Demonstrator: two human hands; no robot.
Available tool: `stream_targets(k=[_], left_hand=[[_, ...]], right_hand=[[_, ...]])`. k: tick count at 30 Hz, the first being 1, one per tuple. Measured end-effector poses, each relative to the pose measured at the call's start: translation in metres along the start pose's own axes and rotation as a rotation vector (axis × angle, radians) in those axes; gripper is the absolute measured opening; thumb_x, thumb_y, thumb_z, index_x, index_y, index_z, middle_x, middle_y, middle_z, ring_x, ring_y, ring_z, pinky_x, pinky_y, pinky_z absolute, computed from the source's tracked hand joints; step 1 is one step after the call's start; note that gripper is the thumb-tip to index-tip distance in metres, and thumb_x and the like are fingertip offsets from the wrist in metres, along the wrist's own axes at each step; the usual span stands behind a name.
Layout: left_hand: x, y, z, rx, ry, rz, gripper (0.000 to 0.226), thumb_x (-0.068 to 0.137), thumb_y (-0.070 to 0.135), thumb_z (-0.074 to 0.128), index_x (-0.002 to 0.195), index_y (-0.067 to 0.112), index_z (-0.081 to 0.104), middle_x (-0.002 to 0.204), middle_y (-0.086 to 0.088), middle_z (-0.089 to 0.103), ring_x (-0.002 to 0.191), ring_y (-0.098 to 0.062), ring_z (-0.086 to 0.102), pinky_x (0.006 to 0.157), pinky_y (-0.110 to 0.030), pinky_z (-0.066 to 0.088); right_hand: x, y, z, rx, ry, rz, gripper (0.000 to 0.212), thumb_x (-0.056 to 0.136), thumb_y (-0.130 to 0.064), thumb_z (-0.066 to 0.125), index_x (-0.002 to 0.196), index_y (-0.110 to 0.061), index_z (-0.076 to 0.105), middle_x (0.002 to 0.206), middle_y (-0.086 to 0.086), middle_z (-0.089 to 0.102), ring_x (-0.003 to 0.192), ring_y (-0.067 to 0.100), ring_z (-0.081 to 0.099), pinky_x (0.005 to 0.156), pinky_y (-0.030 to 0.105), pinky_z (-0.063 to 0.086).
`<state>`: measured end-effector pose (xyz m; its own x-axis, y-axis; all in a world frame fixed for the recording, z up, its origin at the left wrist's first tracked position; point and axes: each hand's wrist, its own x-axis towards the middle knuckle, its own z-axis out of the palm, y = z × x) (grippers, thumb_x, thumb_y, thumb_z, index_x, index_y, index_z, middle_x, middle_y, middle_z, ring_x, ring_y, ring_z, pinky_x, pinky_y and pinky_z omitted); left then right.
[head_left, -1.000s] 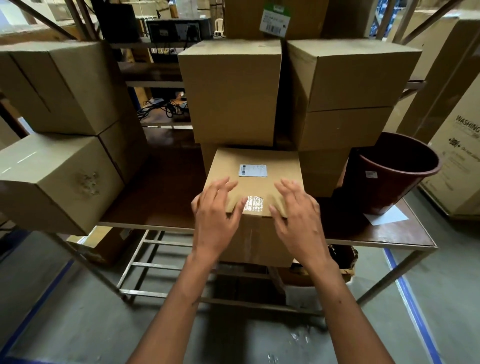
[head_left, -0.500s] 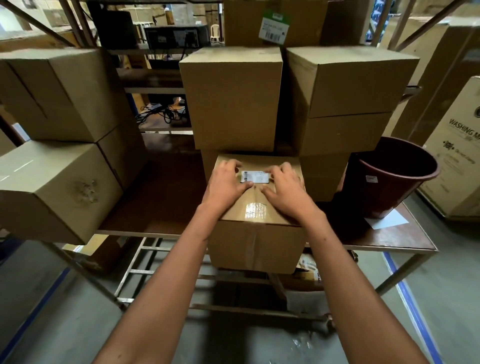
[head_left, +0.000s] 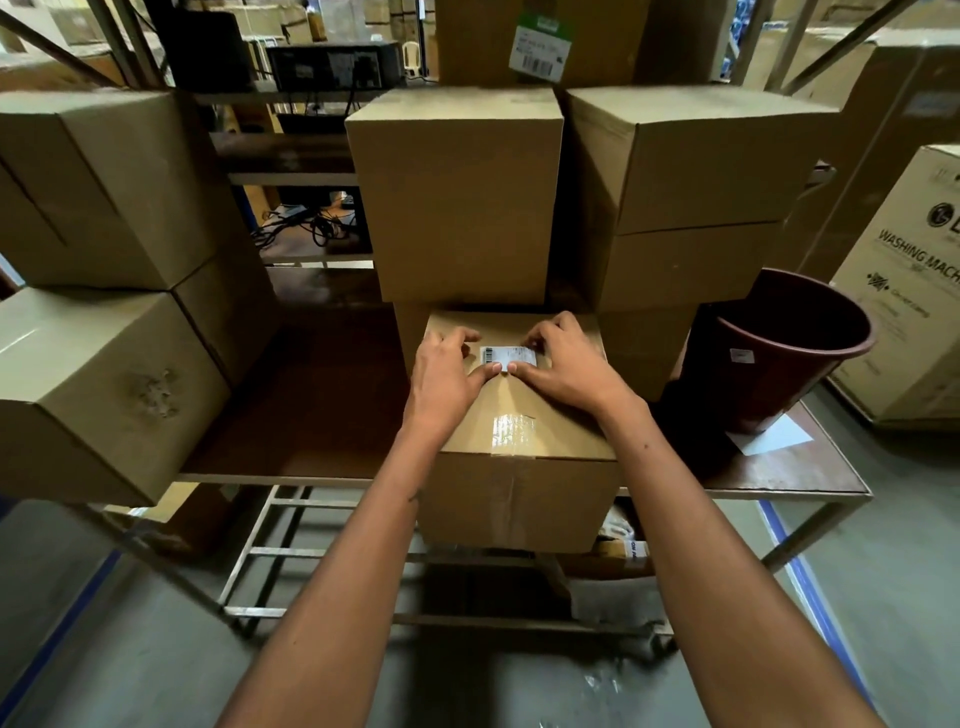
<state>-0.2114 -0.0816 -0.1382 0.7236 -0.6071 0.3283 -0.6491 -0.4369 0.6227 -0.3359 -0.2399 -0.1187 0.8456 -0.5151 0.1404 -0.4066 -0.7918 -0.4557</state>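
A taped cardboard box sits at the front edge of a brown table, overhanging it slightly. A small white barcode label lies flat on the box top near its far edge. My left hand rests on the box at the label's left end, fingertips on its edge. My right hand touches the label's right end from above. Both thumbs meet just below the label and press on the cardboard. Neither hand grips anything.
Cardboard boxes are stacked right behind the box and at the left. A dark red bucket stands at the right on the table beside a white paper. A washing machine carton is at far right.
Both hands slid forward from the near part of the box top to the label, and now their fingertips and thumbs close in around it.
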Motion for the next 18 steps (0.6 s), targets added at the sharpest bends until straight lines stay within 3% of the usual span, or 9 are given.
stream_targets(k=[5, 10, 15, 18], left_hand=[[0.005, 0.0, -0.006, 0.068, -0.134, 0.027, 0.068, 0.098, 0.054, 0.075, 0.158, 0.03, 0.055, 0.143, -0.008, 0.045, 0.144, -0.027, 0.044, 0.12, -0.039, 0.038], [0.025, 0.003, -0.014, 0.157, -0.336, 0.064, 0.07, 0.098, 0.056, 0.073, 0.159, 0.029, 0.052, 0.15, -0.015, 0.035, 0.143, -0.034, 0.045, 0.124, -0.044, 0.038], [0.034, -0.004, -0.015, 0.177, -0.343, 0.124, 0.073, 0.085, 0.074, 0.076, 0.148, 0.042, 0.061, 0.144, -0.008, 0.044, 0.13, -0.029, 0.06, 0.109, -0.048, 0.053], [0.032, -0.008, -0.011, 0.169, -0.276, 0.157, 0.069, 0.083, 0.078, 0.075, 0.143, 0.046, 0.063, 0.14, -0.002, 0.048, 0.128, -0.023, 0.059, 0.098, -0.038, 0.047]], right_hand=[[0.003, -0.004, 0.003, -0.022, 0.025, 0.041, 0.059, 0.089, -0.064, 0.07, 0.132, -0.024, 0.061, 0.136, 0.002, 0.046, 0.127, 0.024, 0.051, 0.11, 0.047, 0.048], [0.003, -0.011, 0.004, -0.004, 0.037, 0.132, 0.066, 0.081, -0.067, 0.048, 0.131, -0.027, 0.064, 0.135, 0.004, 0.047, 0.129, 0.027, 0.05, 0.111, 0.048, 0.045], [0.001, -0.007, 0.006, -0.056, 0.068, 0.107, 0.049, 0.095, -0.053, 0.055, 0.135, -0.026, 0.064, 0.136, 0.005, 0.047, 0.129, 0.025, 0.046, 0.112, 0.045, 0.042], [0.002, -0.004, 0.009, -0.055, 0.08, 0.092, 0.043, 0.098, -0.049, 0.056, 0.134, -0.027, 0.063, 0.137, 0.005, 0.048, 0.13, 0.023, 0.042, 0.112, 0.043, 0.037]])
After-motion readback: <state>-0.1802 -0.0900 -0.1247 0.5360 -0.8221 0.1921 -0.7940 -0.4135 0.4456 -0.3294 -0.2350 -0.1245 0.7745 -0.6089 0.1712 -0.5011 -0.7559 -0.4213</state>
